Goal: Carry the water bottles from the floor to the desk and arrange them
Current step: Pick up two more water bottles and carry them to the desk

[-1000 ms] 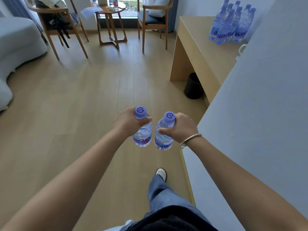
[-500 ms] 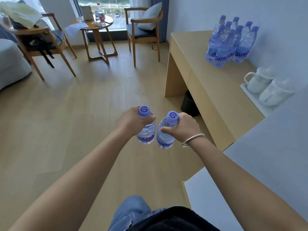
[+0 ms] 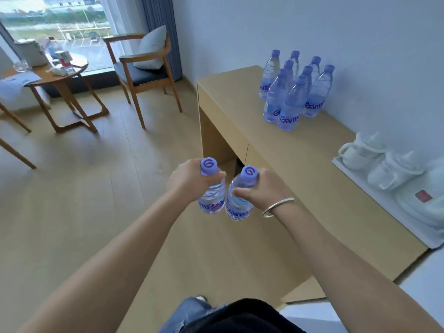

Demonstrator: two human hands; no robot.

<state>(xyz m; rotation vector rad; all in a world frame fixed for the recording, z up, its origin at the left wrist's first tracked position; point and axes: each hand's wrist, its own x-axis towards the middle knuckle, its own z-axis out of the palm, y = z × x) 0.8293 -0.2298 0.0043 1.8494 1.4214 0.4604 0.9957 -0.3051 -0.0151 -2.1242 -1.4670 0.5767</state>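
Your left hand (image 3: 189, 180) and right hand (image 3: 260, 188) each grip an upright water bottle by the neck, and the desk (image 3: 312, 169) with its bottle cluster (image 3: 292, 92) lies ahead-right, nearer your right hand.

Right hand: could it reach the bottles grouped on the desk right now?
Probably not yet. The right hand grips a bottle short of the desk, well away from the grouped bottles; nothing blocks the way.

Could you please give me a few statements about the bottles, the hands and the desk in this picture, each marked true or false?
1. Each hand grips one bottle: left hand, right hand. True.
2. The carried bottles already stand on the desk. False: they are held in the air, short of it.
3. A group of bottles stands upright on the desk near the wall. True.
4. The white mugs lie on the floor. False: they sit on a tray on the desk.
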